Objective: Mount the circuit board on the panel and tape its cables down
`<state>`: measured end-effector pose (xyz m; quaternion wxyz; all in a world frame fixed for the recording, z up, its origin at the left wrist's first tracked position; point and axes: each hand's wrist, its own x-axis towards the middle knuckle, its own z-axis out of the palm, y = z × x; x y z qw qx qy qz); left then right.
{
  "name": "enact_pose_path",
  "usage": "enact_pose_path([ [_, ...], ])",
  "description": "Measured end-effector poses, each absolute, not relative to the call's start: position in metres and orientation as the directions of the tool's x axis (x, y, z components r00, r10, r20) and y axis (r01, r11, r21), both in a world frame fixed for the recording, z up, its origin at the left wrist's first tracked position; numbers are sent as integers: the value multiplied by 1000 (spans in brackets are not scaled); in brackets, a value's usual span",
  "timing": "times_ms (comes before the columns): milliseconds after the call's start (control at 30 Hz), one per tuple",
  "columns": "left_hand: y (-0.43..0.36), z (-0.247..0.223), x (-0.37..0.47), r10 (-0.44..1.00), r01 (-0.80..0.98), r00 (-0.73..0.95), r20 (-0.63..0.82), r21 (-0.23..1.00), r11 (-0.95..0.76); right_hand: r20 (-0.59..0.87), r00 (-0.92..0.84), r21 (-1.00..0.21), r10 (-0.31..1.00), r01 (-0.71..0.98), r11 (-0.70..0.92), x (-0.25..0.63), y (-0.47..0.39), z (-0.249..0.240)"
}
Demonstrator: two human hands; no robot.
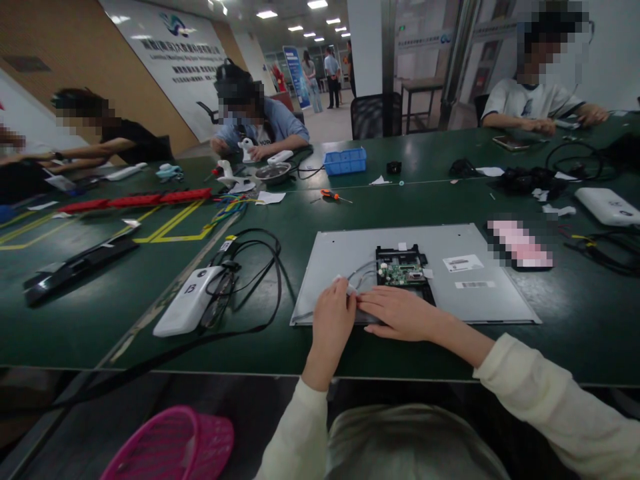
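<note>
A flat grey display panel (340, 250) lies back side up on the green table in front of me. On it sits a black frame with a green circuit board (405, 273). Grey cables (364, 268) curve from the board's left side toward my fingers. My left hand (331, 317) is closed in a pinch over the panel's left part, where the cable ends and a small whitish piece shows at the fingertips. Lying low across the panel, my right hand (400, 313) has its fingers stretched out, the tips meeting the left hand's. What lies under the fingertips is mostly hidden.
Left of the panel are a white power bank (187, 300) with black cables and a long black part (83, 263). Beyond lie an orange screwdriver (333, 195) and a blue basket (345, 162). A pink phone (520, 243) is at right. Other people sit across the table.
</note>
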<state>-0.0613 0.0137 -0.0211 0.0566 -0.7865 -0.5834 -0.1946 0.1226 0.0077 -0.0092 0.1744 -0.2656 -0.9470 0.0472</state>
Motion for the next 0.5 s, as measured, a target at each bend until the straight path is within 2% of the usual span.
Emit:
enact_pose_path([
  [133,15,-21,-62,918,931,221,329,209,-299,308,-804,-186,509,474,861,124,7,-10],
  [333,22,-27,-66,934,870,204,294,384,-311,299,-823,-171,484,452,875,126,9,-11],
  [500,26,-32,-70,925,827,245,290,435,-355,263,-833,-139,486,466,874,125,10,-8],
])
